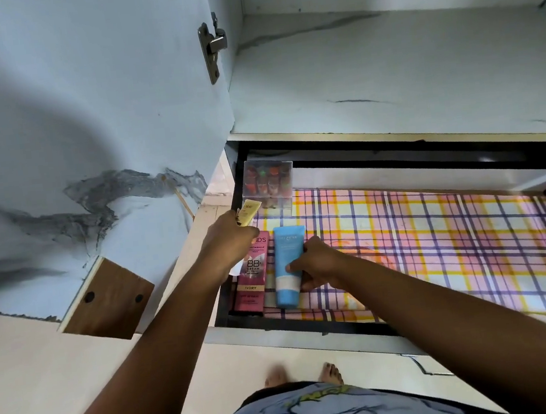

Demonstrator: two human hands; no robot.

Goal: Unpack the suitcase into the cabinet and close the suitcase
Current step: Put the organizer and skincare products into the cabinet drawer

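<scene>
Cabinet (385, 68): wide open, pale marbled panels, upper shelf bare across the back.
Door (66, 111): swung out on the left, hinge (211, 48) dark against its inner edge.
Drawer (312, 325): pulled out under the shelf, black frame all round.
Liner (439, 245): plaid in pink, yellow and purple, flat over the drawer floor.
Clear box (268, 181): back left corner of the drawer, small red and orange bottles inside, contents blurred.
Pink carton (251, 277): flat along the drawer's left edge, "BB" and "IVORY" readable, top end under the left hand.
Blue tube (287, 266): lying just beside the carton, touching or nearly so, cap end toward the front.
Right hand (319, 264): down on the liner, thumb and fingers closed round the tube's right side near the cap.
Left hand (230, 235): over the carton's top, curled round a yellow tube (248, 211) that pokes up toward the clear box.
Feet (302, 375): bare on the pale floor, just in front of the drawer.
Suitcase: out of frame, place unknown.
</scene>
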